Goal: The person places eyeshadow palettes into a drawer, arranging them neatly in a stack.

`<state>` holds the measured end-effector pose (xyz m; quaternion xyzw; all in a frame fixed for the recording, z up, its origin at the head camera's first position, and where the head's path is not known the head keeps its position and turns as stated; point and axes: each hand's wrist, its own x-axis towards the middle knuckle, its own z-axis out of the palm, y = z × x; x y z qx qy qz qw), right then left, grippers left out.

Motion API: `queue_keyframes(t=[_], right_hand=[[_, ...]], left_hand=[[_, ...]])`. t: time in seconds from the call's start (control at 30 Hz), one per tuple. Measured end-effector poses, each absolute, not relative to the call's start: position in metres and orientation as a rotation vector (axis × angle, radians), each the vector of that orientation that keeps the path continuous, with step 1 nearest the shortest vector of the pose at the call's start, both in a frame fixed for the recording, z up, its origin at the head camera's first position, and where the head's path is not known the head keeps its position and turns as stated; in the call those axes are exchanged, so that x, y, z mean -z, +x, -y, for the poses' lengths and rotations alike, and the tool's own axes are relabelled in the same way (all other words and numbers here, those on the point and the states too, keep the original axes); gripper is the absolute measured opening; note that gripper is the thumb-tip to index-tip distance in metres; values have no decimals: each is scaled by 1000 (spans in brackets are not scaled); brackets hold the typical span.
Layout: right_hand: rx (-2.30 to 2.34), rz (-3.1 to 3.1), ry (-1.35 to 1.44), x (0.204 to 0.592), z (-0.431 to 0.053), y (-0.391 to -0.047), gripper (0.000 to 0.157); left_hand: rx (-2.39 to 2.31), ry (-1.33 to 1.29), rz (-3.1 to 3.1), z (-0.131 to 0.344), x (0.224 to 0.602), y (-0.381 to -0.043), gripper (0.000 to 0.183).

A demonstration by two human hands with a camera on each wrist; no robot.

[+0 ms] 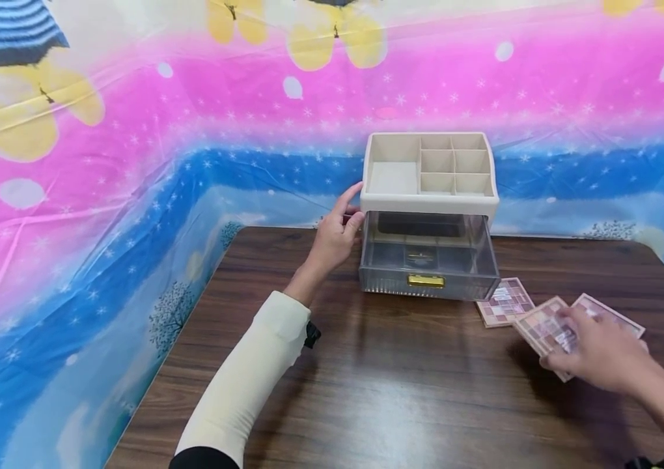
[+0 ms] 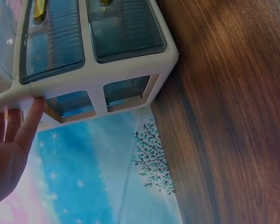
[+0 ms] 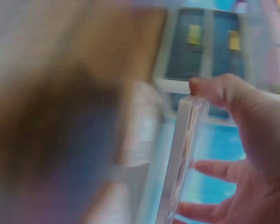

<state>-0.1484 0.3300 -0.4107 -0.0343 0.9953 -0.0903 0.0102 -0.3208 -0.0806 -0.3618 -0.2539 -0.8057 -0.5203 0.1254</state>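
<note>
A cream drawer organizer (image 1: pixel 429 203) stands at the back of the table with its clear grey top drawer (image 1: pixel 429 284) pulled out. My left hand (image 1: pixel 334 236) touches the organizer's left side with extended fingers, its thumb near the front edge. Out to the right, my right hand (image 1: pixel 607 348) pinches a flat, square eyeshadow palette (image 1: pixel 545 331) between thumb and fingers, tilted above the table. Two more palettes lie there: one palette (image 1: pixel 506 302) beside the drawer's right corner, another palette (image 1: pixel 613 312) partly hidden behind my right hand.
The organizer's top has several open compartments (image 1: pixel 437 159). Below the pulled-out drawer are two closed drawers (image 2: pixel 126 30) with gold handles. A dark wooden table (image 1: pixel 390 391) carries everything. Behind it hangs a pink and blue patterned cloth (image 1: pixel 285 130).
</note>
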Motion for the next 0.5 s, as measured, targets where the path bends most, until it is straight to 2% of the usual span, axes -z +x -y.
queue_keyframes(t=[0.27, 0.43, 0.5], right_hand=[[346, -3247, -302, 326, -313, -160, 100], [504, -3250, -652, 286, -296, -167, 96], [537, -3213, -773, 274, -285, -170, 95]], left_hand=[[1536, -706, 2360, 79, 352, -314, 50], [1533, -715, 2373, 77, 336, -295, 50], [1532, -719, 2366, 77, 343, -301, 50]])
